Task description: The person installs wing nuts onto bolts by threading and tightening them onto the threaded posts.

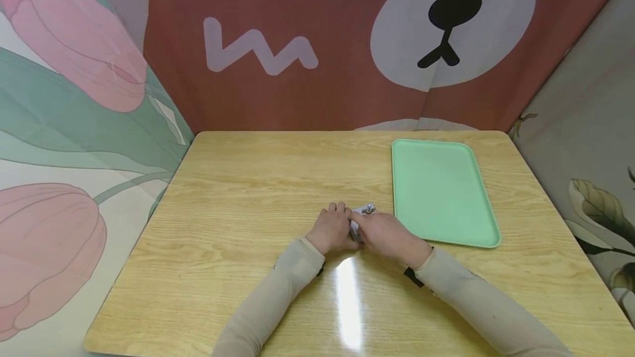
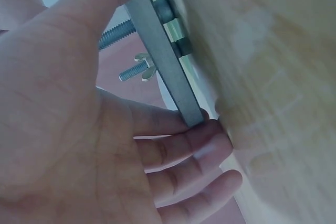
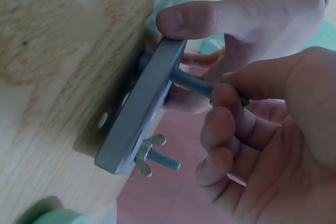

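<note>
Metal plate: we found the grey metal plate (image 3: 139,111) low over the counter (image 1: 238,197), between both hands, just left of the tray.
Bolt heads: from the left wrist we saw dark bolt heads (image 2: 165,10) on the plate's counter side; whether they touched the wood, we could not tell.
Long bolt: the long bolt (image 3: 192,83) stuck out from the plate's upper face, its tip at the fingertips.
Wing nut: we saw the wing nut (image 3: 142,153) on the short bolt (image 3: 166,160), close against the plate, with thread to spare beyond it.
Right hand: the right hand (image 3: 275,142) pinched the long bolt near its end, other fingers curled; a nut under the fingertips, if any, was hidden.
Left hand: the left hand (image 1: 334,228) gripped the plate by its edges, thumb on one, index finger on the opposite one.
Bolt technique: we judged it best to keep the pinch square to the bolt's axis, rolling lightly in short turns, since sideways pressure might bind the thread.
Plate bracing: we thought the left grip should resist twist, clear of the wing nut.
Tray: we noted the green tray (image 1: 441,191) near the right hand.
Backdrop: we logged a red-brown printed cloth (image 1: 337,101) behind the counter.
</note>
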`<state>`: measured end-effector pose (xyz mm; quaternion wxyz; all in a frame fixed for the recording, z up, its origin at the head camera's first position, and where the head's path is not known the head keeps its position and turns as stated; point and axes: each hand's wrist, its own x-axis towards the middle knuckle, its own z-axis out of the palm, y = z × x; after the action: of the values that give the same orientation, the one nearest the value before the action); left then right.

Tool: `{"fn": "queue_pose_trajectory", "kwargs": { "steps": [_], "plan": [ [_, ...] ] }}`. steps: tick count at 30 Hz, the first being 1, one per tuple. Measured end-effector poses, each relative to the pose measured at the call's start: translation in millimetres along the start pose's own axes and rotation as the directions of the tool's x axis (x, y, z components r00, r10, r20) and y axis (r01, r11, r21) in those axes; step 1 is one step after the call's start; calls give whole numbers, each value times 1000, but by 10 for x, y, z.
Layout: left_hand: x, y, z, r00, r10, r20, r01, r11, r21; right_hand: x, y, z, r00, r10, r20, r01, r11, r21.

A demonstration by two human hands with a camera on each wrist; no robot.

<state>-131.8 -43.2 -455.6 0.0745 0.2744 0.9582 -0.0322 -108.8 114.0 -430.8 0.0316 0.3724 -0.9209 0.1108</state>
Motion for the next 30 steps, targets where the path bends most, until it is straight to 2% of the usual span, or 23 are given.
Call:
{"fn": "queue_pose_trajectory", "kwargs": {
  "steps": [9,18,24,30],
  "plan": [
    [-4,28,3,1000,-13,19,13,1000,-16,-30,-26,-37,998,25,63,-31,994,107],
    [-32,47,-2,1000,-2,-14,2,1000,26,-47,-20,-62,999,-16,-28,15,999,-34],
    [-46,61,14,1000,1,-3,-1,1000,0,-37,-20,-33,999,4,-33,-5,999,-41],
    [-29,39,7,1000,-1,-17,2,1000,14,-3,-31,-27,996,18,-82,-23,998,-59]
  ]
}}
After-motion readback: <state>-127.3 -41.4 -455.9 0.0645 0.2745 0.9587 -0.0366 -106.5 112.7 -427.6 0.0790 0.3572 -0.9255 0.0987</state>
